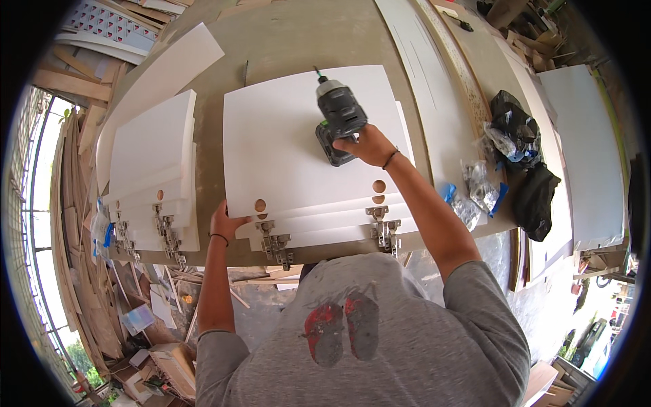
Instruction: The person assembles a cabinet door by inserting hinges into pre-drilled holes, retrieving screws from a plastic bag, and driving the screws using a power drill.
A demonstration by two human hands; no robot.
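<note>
My right hand [371, 145] is closed round the handle of a dark cordless drill [339, 108], held over a stack of white panels [298, 142]. The drill's bit points away from me, and its battery base is just above the top panel. At the stack's near left corner, my left hand [226, 222] grips the panel edge, thumb on the white board and fingers partly hidden. Round hinge holes, one of them a bare cup hole [260, 205], line the near edge of the top panel. Metal cabinet hinges [274, 243] are fixed along the edges of the stepped panels below.
Another stack of white panels [152, 146] with hinges stands to the left on the workbench [291, 41]. Black plastic bags [536, 200] and clear bags of hardware [480, 186] lie at the right. Long boards run along the right side; wood scraps [81, 258] lean at far left.
</note>
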